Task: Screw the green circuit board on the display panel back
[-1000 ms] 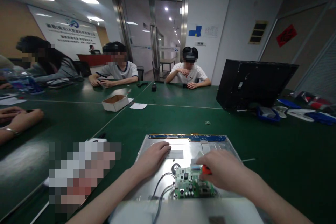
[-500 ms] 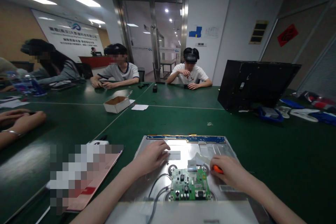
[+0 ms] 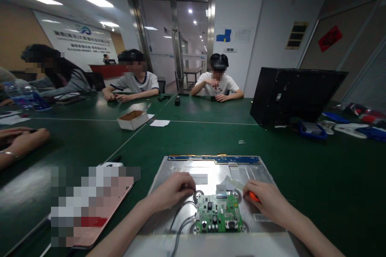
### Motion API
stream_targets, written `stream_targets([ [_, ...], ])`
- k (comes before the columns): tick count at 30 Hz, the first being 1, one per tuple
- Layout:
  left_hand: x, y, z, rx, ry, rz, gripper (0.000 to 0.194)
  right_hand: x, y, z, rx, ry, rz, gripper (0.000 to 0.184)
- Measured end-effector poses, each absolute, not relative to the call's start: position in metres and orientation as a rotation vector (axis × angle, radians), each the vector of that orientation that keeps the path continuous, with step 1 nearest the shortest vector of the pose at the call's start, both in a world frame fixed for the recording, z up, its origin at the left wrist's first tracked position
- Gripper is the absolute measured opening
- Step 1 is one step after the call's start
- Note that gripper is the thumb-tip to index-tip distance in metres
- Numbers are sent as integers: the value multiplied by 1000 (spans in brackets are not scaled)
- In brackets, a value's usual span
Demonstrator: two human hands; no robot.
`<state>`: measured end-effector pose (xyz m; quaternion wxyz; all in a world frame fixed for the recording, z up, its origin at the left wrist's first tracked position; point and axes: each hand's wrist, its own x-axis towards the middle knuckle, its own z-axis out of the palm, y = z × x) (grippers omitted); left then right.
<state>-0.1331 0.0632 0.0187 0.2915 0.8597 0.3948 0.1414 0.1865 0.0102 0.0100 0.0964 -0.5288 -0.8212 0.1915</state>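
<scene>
Green circuit board [image 3: 215, 211] lies on the near part of a metal-backed panel [image 3: 199, 166], which rests on the desk [image 3: 187, 138], with grey cables [image 3: 181, 229] running from the board's left side. Of the two hands, the right hand [image 3: 265, 197] grips an orange handle [image 3: 253, 196] beside the board, while the left hand [image 3: 175, 188] has curled fingers near its upper left corner, though I cannot tell whether they hold anything. Beyond are a blue strip [image 3: 208, 160] along the panel's far edge, an open white box [image 3: 133, 121] and two seated people.
</scene>
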Motion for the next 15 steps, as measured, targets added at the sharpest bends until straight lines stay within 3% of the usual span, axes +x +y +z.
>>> stream_targets([
  [15,-139,52,39,2166,930,112,10,187,13,4,-1511,-2429,580,21],
])
